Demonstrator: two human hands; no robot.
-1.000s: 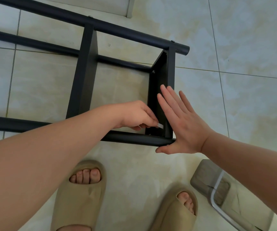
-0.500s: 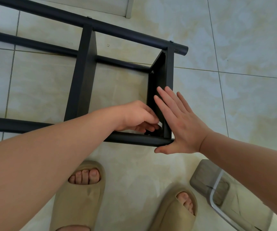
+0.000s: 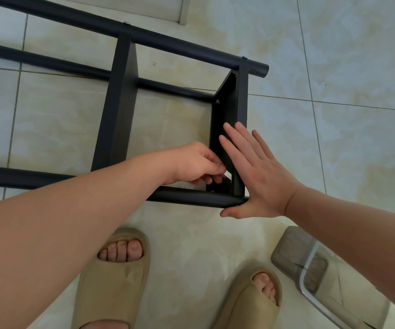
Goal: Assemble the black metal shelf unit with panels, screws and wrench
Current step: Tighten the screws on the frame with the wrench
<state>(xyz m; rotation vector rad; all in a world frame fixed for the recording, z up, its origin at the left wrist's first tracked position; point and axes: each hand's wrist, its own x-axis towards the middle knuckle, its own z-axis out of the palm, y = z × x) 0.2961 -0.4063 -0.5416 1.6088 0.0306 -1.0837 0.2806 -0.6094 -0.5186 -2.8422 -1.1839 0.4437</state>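
The black metal shelf unit (image 3: 120,110) lies on its side on the tiled floor, long tubes running left to right. Its end panel (image 3: 227,110) stands between the far and near tubes at the right. My right hand (image 3: 258,176) presses flat against that panel's outer face, fingers straight, thumb under the near tube's end. My left hand (image 3: 196,165) reaches inside the frame and pinches a small silver wrench (image 3: 226,174) at the panel's lower inner corner, just above the near tube (image 3: 191,195). A screw head (image 3: 218,101) shows at the panel's upper inner corner.
A second black panel (image 3: 120,103) crosses the frame further left. My two feet in beige slippers (image 3: 113,276) stand just below the near tube. A grey translucent object with a metal rim (image 3: 310,276) lies on the floor at the lower right.
My left hand has turned slightly at the lower corner, so the silver wrench tip shows again after being hidden. My right hand stays flat on the panel.
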